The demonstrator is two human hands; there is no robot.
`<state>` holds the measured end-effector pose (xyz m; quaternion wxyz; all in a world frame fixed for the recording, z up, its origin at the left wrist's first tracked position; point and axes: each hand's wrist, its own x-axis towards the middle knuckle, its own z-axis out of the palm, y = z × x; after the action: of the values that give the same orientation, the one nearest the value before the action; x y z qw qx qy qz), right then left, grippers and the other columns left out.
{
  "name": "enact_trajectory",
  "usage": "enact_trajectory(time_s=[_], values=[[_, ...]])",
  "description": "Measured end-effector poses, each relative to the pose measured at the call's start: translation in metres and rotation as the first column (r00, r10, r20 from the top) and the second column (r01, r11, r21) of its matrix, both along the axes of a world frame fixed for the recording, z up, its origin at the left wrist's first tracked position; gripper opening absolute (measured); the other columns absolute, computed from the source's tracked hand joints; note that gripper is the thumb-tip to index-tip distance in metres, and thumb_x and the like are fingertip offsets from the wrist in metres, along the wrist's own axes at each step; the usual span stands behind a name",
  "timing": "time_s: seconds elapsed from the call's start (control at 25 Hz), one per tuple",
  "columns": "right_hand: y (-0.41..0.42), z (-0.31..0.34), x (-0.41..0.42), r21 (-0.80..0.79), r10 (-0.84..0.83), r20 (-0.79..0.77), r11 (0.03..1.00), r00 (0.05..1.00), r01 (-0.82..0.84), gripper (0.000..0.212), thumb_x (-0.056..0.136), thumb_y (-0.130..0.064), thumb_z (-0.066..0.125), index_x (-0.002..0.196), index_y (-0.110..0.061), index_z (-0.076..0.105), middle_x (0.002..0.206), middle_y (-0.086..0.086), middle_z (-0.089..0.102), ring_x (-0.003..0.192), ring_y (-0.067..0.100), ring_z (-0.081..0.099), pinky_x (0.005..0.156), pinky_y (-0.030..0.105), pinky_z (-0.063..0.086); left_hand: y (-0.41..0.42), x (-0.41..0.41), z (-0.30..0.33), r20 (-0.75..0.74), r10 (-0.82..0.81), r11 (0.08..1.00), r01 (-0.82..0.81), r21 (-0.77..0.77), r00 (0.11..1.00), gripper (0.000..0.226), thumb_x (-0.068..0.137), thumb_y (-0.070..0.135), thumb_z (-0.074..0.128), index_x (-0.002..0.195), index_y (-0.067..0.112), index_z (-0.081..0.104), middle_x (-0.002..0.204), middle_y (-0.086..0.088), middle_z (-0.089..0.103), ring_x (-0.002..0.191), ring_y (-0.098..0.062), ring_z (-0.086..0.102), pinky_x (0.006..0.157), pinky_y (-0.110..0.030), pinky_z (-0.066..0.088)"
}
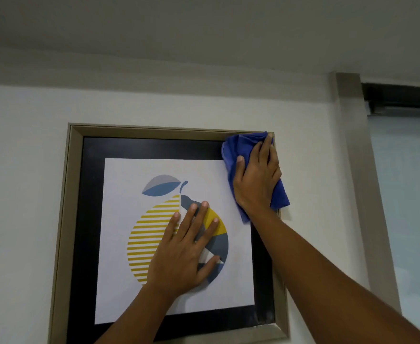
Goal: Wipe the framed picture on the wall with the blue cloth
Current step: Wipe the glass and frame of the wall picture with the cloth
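Crumpled blue cloth [236,150] under right hand [256,180] grip at square frame [65,219] corner, left hand [186,252] flat, released

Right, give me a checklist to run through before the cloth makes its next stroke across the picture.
1. Cloth in hand: ok. The right hand presses the blue cloth on the picture's upper right corner.
2. Picture steadied: ok. The left hand lies flat on the print, fingers spread.
3. Stroke path: not ok. The left hand covers the middle of the print.
4. Cloth spread: not ok. It is bunched, part hanging past the frame edge.
5. Hanging fixture secure: cannot tell, hidden behind the frame.
6. Dust remaining: cannot tell.
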<state>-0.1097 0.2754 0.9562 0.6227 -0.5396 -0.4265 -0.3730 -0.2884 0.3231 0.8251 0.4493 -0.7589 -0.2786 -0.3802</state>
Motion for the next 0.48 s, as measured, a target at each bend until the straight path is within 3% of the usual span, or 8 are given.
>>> enact_trajectory(time_s=[0.16,0.32,0.48], values=[[0.003,-0.031,-0.007,0.066,0.039,-0.011,0.997,0.999,-0.039,0.066,0.099,-0.04,0.039,0.152,-0.007,0.02,0.157,0.011,0.028,0.14,0.029,0.031,0.111,0.045,0.024,0.002,0.002,0.0,0.01,0.011,0.999,-0.011,0.031,1.0,0.073,0.098,0.065,0.035,0.157,0.022,0.03,0.169,-0.012,0.015,0.156,-0.031,0.009,0.124,-0.052,0.009],[-0.007,-0.155,-0.006,-0.038,0.057,0.045,0.998,0.997,-0.056,0.062,0.1,-0.049,0.027,0.144,-0.006,0.039,0.144,0.019,0.047,0.121,0.036,0.053,0.098,0.046,0.045,0.002,0.003,-0.002,0.011,-0.01,0.999,0.01,0.049,1.0,0.074,0.098,0.064,0.034,0.158,0.021,0.029,0.169,-0.014,0.015,0.156,-0.031,0.009,0.124,-0.052,0.008],[-0.024,-0.251,0.0,-0.174,0.007,0.134,0.985,0.991,0.016,0.062,0.1,-0.054,0.019,0.139,-0.008,0.035,0.139,0.02,0.05,0.112,0.041,0.061,0.087,0.052,0.052,0.001,0.004,-0.001,0.0,0.016,0.998,-0.016,0.064,1.0,0.076,0.097,0.063,0.036,0.158,0.019,0.028,0.169,-0.015,0.013,0.156,-0.033,0.008,0.123,-0.055,0.013]])
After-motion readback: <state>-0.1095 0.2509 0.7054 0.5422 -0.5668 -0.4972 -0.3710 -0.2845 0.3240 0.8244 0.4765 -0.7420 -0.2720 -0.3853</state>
